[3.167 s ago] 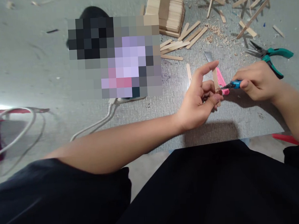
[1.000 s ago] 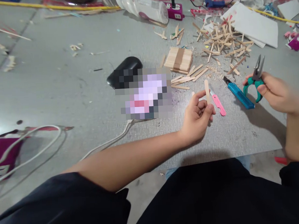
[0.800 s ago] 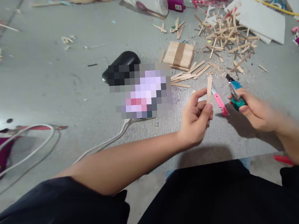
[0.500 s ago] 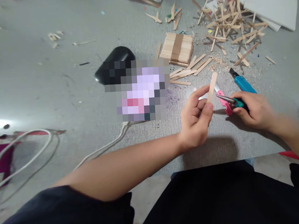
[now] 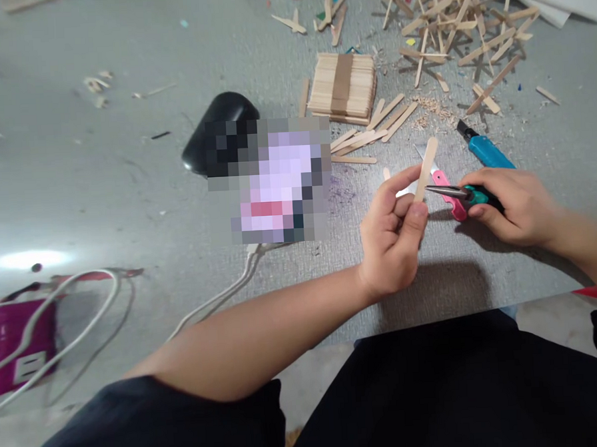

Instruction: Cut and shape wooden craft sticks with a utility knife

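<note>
Between thumb and fingers, my left hand (image 5: 395, 232) pinches a wooden craft stick (image 5: 429, 160), tilted upright above the table. My right hand (image 5: 515, 205) is wrapped round the green and black handles of needle-nose pliers (image 5: 449, 191). Their pointed tip is at the stick's right edge, just above my left thumb; whether it touches I cannot tell. Under the pliers lies a pink-handled knife (image 5: 456, 208), partly covered by them. A blue utility knife (image 5: 489, 152) rests just beyond my right hand.
A banded bundle of craft sticks (image 5: 359, 87) lies beyond my hands, near loose sticks (image 5: 396, 121). Joined sticks (image 5: 468, 24) are heaped at the back right. At left are a blurred-out phone (image 5: 281, 178), a black rounded object (image 5: 218, 131) and a white cable (image 5: 217, 294).
The pliers' tip has moved left, closer to the stick. My left hand keeps its pinch on the stick. The view has shifted slightly.
</note>
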### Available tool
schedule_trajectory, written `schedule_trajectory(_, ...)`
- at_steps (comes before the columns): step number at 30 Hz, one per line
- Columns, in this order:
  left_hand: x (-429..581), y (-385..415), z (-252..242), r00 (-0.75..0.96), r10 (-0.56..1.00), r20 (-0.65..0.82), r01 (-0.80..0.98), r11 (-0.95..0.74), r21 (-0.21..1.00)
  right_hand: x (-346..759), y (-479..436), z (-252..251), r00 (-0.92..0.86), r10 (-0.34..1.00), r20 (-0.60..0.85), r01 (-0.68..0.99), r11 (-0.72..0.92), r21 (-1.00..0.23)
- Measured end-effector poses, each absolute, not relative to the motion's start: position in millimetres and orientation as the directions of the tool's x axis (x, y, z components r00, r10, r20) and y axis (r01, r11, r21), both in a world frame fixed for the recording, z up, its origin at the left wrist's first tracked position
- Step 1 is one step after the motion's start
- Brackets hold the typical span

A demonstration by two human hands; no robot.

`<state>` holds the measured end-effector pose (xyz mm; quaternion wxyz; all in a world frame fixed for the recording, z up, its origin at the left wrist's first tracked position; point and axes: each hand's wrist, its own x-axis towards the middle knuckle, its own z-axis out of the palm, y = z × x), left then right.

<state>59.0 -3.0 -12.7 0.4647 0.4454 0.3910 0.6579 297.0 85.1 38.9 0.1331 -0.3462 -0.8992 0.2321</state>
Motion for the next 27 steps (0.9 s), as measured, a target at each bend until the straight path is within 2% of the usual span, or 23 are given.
schedule_trajectory(6, 58, -3, -13, -0.162, 0.947, 0.276, -0.23, -0.308, 0.923, 297, 85, 34, -0.737, 0.659, 0.146, 0.531, 0.699, -0.479)
schedule_trajectory(11, 57, 0, -14, -0.162, 0.943, 0.292, -0.16, -0.317, 0.935, 296, 84, 36, -0.726, 0.685, 0.06, 0.574, 0.652, -0.496)
schedule_trajectory(21, 56, 1, -14, -0.154, 0.967, 0.203, -0.224, -0.234, 0.946, 296, 89, 34, -0.72, 0.694, -0.001, 0.603, 0.625, -0.495)
schedule_trajectory(27, 56, 4, -3, -0.118, 0.982, 0.149, -0.207, -0.171, 0.963, 297, 89, 34, -0.715, 0.695, 0.072, 0.581, 0.649, -0.491)
